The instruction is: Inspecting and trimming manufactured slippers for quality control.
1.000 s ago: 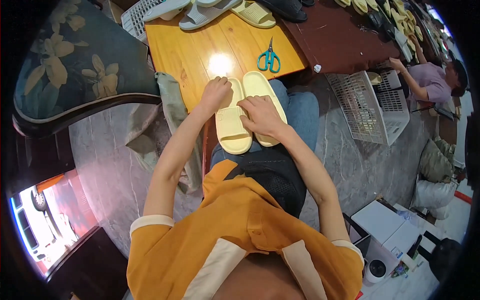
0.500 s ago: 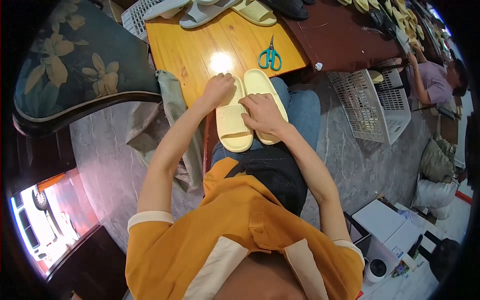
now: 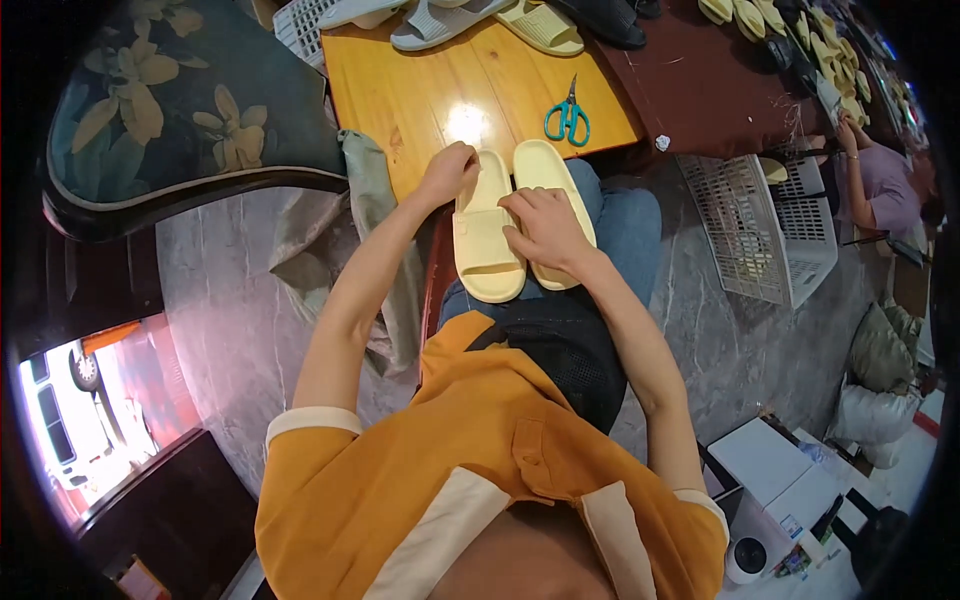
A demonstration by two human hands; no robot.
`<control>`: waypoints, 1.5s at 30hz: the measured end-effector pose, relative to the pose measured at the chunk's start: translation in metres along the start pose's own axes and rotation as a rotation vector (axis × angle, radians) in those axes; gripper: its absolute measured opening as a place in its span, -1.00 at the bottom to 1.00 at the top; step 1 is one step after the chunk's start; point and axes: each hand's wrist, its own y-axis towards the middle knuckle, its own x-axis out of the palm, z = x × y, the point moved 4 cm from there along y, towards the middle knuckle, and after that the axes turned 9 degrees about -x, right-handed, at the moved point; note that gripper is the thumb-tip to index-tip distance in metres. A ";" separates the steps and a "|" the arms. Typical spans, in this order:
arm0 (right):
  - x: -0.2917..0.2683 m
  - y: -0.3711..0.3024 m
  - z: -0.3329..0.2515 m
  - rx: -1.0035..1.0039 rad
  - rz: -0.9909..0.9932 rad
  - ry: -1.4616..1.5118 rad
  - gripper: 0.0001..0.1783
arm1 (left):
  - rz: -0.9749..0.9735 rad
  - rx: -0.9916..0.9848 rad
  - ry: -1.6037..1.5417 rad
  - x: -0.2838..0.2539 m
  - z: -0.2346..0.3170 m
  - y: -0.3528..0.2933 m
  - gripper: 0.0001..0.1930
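Observation:
A pair of pale yellow slippers lies side by side over my lap and the near edge of the table, the left slipper (image 3: pixel 486 236) and the right slipper (image 3: pixel 541 165). My left hand (image 3: pixel 448 175) is closed at the left slipper's upper left edge, fingers curled in; whatever they pinch is hidden. Across the right slipper's strap rests my right hand (image 3: pixel 552 230), its fingers bent over the inner edge, gripping it. Its thumb points toward the left slipper. Teal-handled scissors (image 3: pixel 568 124) lie on the table beyond the slippers, slightly open.
The yellow wooden table (image 3: pixel 400 85) carries grey slippers (image 3: pixel 440 25) at its far edge. A floral chair (image 3: pixel 190 110) stands left, with grey cloth (image 3: pixel 375 190) beside it. White basket (image 3: pixel 745 235) sits right. Another person (image 3: pixel 885 185) works at the far right.
The view has shifted, so the whole scene sits farther right. My left hand has drawn back slightly toward the slipper's left edge, its fingers more curled. My right hand keeps its place on the right slipper.

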 end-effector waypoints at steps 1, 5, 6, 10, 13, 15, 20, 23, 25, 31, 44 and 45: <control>0.000 0.000 0.000 -0.002 0.000 0.001 -0.66 | 0.001 -0.017 -0.011 0.000 -0.004 -0.001 -0.81; 0.000 0.000 0.001 0.001 -0.002 -0.029 -0.65 | 0.040 -0.048 -0.131 -0.008 -0.013 -0.001 -0.81; 0.001 0.001 0.001 0.004 -0.008 -0.032 -0.65 | 0.036 -0.211 -0.276 -0.010 -0.024 -0.001 -0.80; 0.003 0.003 0.002 0.003 -0.016 -0.005 -0.64 | 0.064 -0.113 -0.142 -0.025 -0.037 -0.015 -0.81; 0.001 -0.001 0.003 0.016 -0.015 0.004 -0.65 | 0.140 -0.087 -0.138 -0.029 -0.014 -0.029 -0.86; 0.001 -0.001 0.003 0.012 -0.011 0.000 -0.65 | 0.203 -0.055 0.056 -0.039 -0.012 -0.037 -0.88; 0.002 -0.002 0.004 0.003 0.001 -0.007 -0.66 | 0.237 0.221 0.745 -0.054 -0.021 -0.070 -0.88; 0.003 0.000 0.003 0.007 -0.018 -0.003 -0.65 | 0.193 0.147 0.731 -0.041 -0.042 -0.092 -0.88; 0.004 0.001 0.002 0.009 -0.028 0.003 -0.65 | 0.189 0.063 0.634 -0.039 -0.052 -0.101 -0.89; -0.002 -0.002 0.004 0.009 -0.019 0.053 -0.63 | 0.282 0.086 0.545 -0.041 -0.033 -0.132 -0.75; -0.013 0.003 0.016 0.343 0.227 0.338 -0.83 | 0.276 0.035 -0.035 -0.053 0.094 -0.096 -0.62; -0.013 0.001 0.019 0.336 0.281 0.380 -0.85 | 0.111 -0.024 -0.153 -0.048 0.103 -0.085 -0.61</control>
